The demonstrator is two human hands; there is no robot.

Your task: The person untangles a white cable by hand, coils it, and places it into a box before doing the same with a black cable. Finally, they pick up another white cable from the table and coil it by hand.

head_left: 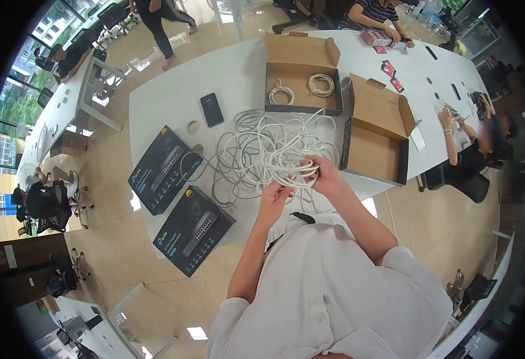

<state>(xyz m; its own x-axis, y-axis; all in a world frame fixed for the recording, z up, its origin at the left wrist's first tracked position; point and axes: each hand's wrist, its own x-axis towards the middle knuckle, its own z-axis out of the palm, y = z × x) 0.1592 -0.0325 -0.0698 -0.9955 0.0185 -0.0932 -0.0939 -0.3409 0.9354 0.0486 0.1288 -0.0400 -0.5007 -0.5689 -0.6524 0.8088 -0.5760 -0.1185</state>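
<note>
Both my hands are at the near edge of a white table, closed around a looped white network cable. My left hand grips the lower left of the loops, while my right hand holds their right side. Beyond and around them spreads a tangled heap of white and grey cables. An open cardboard box at the back holds two coiled cables, one coil on the right and another coil on the left. Right of the heap stands a second open box, with no cable visible inside.
Two dark switch boxes lie on the left. A phone and a tape roll are behind them. Across the table, one person handles a red package; another person sits at the right. Someone walks behind.
</note>
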